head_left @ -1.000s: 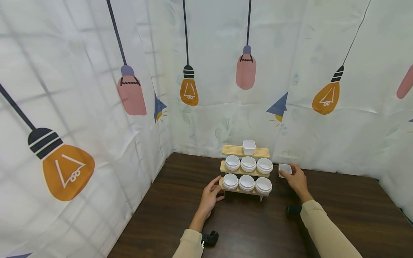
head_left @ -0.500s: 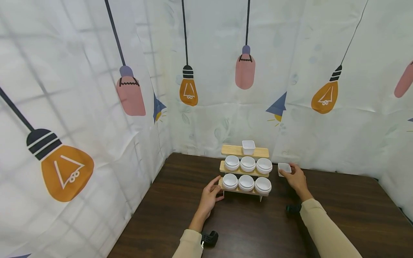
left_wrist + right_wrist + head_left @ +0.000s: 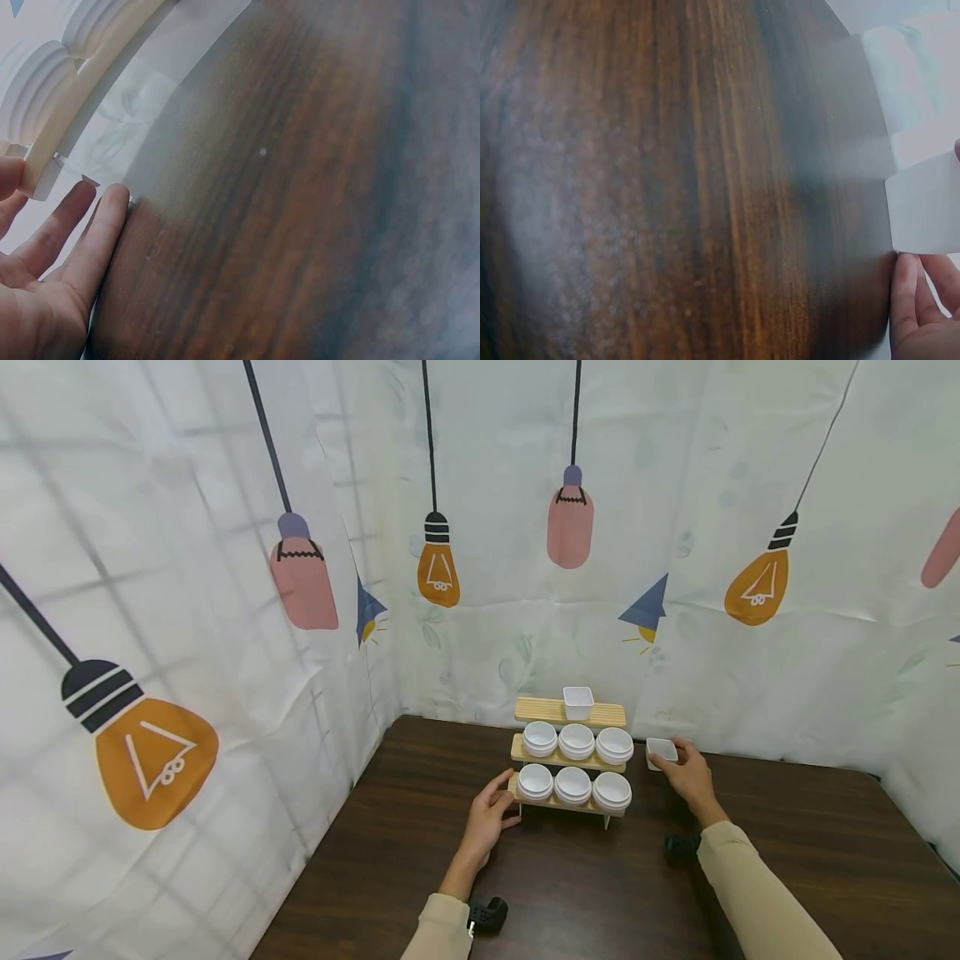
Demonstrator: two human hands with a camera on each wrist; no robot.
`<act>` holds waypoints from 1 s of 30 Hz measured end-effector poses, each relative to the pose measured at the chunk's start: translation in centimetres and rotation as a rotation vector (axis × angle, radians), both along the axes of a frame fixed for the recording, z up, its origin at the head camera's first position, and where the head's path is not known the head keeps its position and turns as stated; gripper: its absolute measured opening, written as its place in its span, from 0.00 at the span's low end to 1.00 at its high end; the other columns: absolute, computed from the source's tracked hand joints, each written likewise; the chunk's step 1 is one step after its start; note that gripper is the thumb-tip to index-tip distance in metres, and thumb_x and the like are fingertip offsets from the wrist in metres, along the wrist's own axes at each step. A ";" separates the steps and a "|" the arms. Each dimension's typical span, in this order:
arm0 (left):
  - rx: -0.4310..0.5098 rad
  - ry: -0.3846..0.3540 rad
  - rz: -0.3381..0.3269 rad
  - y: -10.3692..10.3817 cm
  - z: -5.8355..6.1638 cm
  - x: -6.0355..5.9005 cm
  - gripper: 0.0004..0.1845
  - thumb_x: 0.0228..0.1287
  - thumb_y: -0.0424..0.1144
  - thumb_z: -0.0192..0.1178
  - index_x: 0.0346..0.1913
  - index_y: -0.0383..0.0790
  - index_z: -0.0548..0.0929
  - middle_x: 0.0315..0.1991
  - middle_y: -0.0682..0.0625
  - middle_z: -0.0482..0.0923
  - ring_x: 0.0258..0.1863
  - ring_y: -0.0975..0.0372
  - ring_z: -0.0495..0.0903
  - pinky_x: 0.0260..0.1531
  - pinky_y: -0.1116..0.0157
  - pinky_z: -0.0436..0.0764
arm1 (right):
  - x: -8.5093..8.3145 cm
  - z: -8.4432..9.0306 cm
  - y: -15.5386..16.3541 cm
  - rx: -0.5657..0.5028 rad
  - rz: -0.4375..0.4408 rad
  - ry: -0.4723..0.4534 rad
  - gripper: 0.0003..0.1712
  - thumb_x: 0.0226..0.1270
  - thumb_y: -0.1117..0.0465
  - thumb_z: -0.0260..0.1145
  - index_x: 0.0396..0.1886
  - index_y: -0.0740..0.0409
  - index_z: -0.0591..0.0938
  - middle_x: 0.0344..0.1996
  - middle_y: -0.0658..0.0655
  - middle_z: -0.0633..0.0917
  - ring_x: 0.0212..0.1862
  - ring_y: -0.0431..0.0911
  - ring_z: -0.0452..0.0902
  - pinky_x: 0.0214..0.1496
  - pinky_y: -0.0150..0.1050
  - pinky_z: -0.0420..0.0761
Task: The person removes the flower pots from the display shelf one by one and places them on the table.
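Observation:
A three-tier stand with pale wooden shelves [image 3: 530,710] stands on the dark table. White round bowls [image 3: 573,785] fill its two lower shelves, and a white square cup [image 3: 578,702] sits on the top one. At the left end of the lowest shelf [image 3: 56,142], my left hand [image 3: 487,819] grips the board with thumb and forefinger; its other fingers [image 3: 101,240] reach out below. My right hand [image 3: 690,781] holds a second white square cup [image 3: 662,752] by its sides, right of the stand. In the right wrist view this cup [image 3: 926,206] is partly cut off.
The wood-grain table [image 3: 592,877] reaches back to a white curtain [image 3: 480,652] printed with lamps, close behind the stand. Another curtain side [image 3: 247,735] borders the table on the left. A black wrist device [image 3: 489,914] is worn at my left wrist.

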State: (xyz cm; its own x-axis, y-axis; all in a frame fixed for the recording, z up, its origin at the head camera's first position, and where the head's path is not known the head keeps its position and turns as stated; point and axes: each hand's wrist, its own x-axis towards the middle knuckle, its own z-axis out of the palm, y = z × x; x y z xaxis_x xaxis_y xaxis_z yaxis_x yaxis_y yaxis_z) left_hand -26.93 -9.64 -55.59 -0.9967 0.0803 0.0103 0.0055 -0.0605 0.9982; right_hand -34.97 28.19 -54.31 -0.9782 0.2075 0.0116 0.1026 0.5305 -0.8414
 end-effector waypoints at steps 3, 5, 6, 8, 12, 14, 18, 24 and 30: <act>0.001 -0.003 -0.001 0.0 -0.1 0.0 0.24 0.80 0.36 0.50 0.75 0.45 0.70 0.51 0.40 0.80 0.53 0.48 0.80 0.49 0.54 0.88 | 0.1 0.1 0.0 -0.008 0.002 -0.005 0.48 0.72 0.46 0.67 0.79 0.66 0.58 0.71 0.75 0.70 0.68 0.66 0.72 0.63 0.54 0.76; 0.002 -0.007 -0.001 0.0 -0.1 0.0 0.24 0.80 0.36 0.50 0.75 0.45 0.70 0.51 0.40 0.80 0.53 0.48 0.80 0.49 0.54 0.88 | 0.1 0.1 -0.1 -0.014 0.003 -0.009 0.48 0.72 0.46 0.67 0.79 0.66 0.57 0.71 0.75 0.69 0.68 0.66 0.72 0.64 0.55 0.76; 0.003 -0.007 -0.001 0.0 -0.1 0.0 0.24 0.81 0.36 0.50 0.75 0.45 0.70 0.51 0.40 0.80 0.53 0.48 0.80 0.49 0.54 0.88 | 0.2 0.1 -0.1 -0.014 0.005 -0.011 0.49 0.72 0.46 0.67 0.80 0.66 0.57 0.72 0.75 0.69 0.68 0.66 0.72 0.64 0.56 0.76; 0.004 -0.006 -0.002 0.0 0.0 0.0 0.24 0.81 0.36 0.50 0.75 0.45 0.70 0.51 0.41 0.80 0.53 0.49 0.81 0.49 0.54 0.88 | 0.2 0.2 -0.1 -0.016 0.004 -0.012 0.49 0.72 0.46 0.67 0.80 0.66 0.57 0.72 0.75 0.69 0.68 0.66 0.72 0.64 0.56 0.76; 0.007 -0.002 -0.001 0.0 0.0 0.0 0.24 0.80 0.36 0.50 0.75 0.45 0.70 0.50 0.41 0.80 0.51 0.51 0.81 0.49 0.54 0.89 | 0.3 0.2 -0.1 -0.013 0.002 -0.006 0.48 0.72 0.46 0.67 0.80 0.65 0.57 0.71 0.75 0.69 0.68 0.66 0.72 0.63 0.56 0.76; 0.009 -0.004 0.000 0.0 0.0 0.0 0.24 0.80 0.36 0.50 0.75 0.45 0.71 0.50 0.42 0.80 0.50 0.52 0.81 0.49 0.54 0.89 | 0.3 0.2 -0.1 -0.011 -0.008 -0.002 0.48 0.72 0.46 0.67 0.79 0.65 0.58 0.71 0.75 0.70 0.67 0.66 0.73 0.63 0.55 0.77; 0.009 -0.009 -0.002 0.1 0.0 0.0 0.24 0.80 0.36 0.50 0.75 0.46 0.71 0.49 0.43 0.80 0.51 0.51 0.81 0.49 0.54 0.88 | 0.4 0.3 -0.1 -0.015 -0.022 0.000 0.48 0.71 0.44 0.67 0.78 0.65 0.59 0.69 0.77 0.71 0.65 0.67 0.73 0.61 0.55 0.77; 0.004 -0.005 0.001 0.0 0.0 0.0 0.24 0.80 0.36 0.50 0.75 0.45 0.71 0.50 0.41 0.80 0.52 0.49 0.80 0.49 0.53 0.88 | 0.7 0.4 -0.1 -0.037 -0.040 0.009 0.49 0.70 0.41 0.67 0.79 0.62 0.60 0.69 0.75 0.72 0.66 0.66 0.73 0.62 0.56 0.77; 0.003 -0.007 0.003 0.0 0.0 0.0 0.24 0.80 0.36 0.50 0.75 0.45 0.70 0.51 0.41 0.80 0.53 0.47 0.80 0.49 0.54 0.88 | 1.4 0.6 -0.1 -0.060 -0.066 0.026 0.47 0.71 0.44 0.68 0.79 0.62 0.61 0.67 0.73 0.74 0.65 0.64 0.76 0.57 0.47 0.80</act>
State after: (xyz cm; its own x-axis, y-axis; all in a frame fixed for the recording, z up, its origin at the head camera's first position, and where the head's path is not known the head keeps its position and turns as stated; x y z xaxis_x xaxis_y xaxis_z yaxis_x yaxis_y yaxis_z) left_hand -26.94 -9.66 -55.57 -0.9970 0.0775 0.0040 -0.0009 -0.0634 0.9980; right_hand -33.54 28.08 -53.76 -0.9619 0.2725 0.0221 0.1137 0.4720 -0.8742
